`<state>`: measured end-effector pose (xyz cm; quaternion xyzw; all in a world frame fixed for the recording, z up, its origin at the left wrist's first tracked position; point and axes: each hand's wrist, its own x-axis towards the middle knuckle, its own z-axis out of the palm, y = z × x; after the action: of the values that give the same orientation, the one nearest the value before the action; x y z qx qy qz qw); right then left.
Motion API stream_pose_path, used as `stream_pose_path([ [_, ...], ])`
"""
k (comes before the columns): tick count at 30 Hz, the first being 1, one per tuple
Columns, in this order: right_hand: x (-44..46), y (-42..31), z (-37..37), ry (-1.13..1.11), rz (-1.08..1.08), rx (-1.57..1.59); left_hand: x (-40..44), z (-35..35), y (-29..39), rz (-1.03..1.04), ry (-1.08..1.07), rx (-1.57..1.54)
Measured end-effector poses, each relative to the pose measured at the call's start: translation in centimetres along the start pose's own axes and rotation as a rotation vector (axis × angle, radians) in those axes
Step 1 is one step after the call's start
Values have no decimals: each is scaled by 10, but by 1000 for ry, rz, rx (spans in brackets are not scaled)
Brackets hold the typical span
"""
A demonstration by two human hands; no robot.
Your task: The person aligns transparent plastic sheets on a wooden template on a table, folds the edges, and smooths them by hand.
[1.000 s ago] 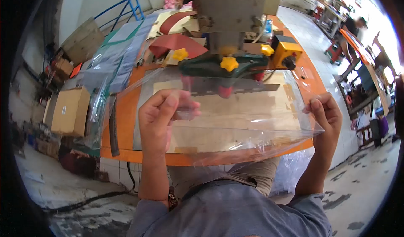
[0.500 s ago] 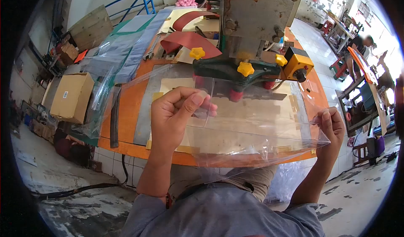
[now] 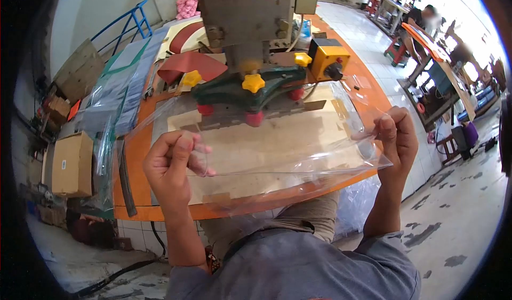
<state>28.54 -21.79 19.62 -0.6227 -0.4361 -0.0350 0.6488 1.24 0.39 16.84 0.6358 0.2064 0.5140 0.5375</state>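
A clear plastic sheet (image 3: 288,174) stretches between my two hands above the front of the orange table. My left hand (image 3: 173,161) pinches its left side, the fingertips showing through the film. On the other side my right hand (image 3: 394,140) grips the right end, where the plastic gathers into a pointed corner. Beneath the sheet lies a pale board (image 3: 261,140) with tape along its edges. Beyond the hands stands a press head with a green bracket (image 3: 224,93), yellow star knobs (image 3: 253,83) and red feet.
At the left are a cardboard box (image 3: 73,164), stacked clear sheets (image 3: 125,81) and a dark strip (image 3: 127,180). A yellow control box (image 3: 328,60) stands right of the press. Red material (image 3: 192,67) lies behind. Another person (image 3: 418,25) sits far right.
My left hand has moved left and down, farther from my right hand, and the sheet is now spread wider. The camera view has shifted right.
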Motion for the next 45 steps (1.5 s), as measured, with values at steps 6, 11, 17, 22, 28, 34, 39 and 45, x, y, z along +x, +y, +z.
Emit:
stream_pose_path([
  [6,-5,-19,-3,-1,89,93,-6,-1,10,-19,12,-29],
  [11,-18,-43,-4,98,143,176,-23,-14,31,-33,81,29],
  [17,-20,44,-2,-291,513,102,-7,-19,-20,-465,-91,298],
  [22,-18,97,21,-387,674,67,-7,-32,-104,-540,-256,254],
  [28,-25,183,46,-456,282,-360,-9,-45,-157,-240,-284,796],
  [34,-34,193,59,-451,102,-506,-7,-47,-161,-72,-359,886],
  [39,-38,194,60,-448,109,-472,-5,-45,-160,-208,-321,903],
  [45,-26,172,66,-456,60,-504,1,-42,-147,157,-499,826],
])
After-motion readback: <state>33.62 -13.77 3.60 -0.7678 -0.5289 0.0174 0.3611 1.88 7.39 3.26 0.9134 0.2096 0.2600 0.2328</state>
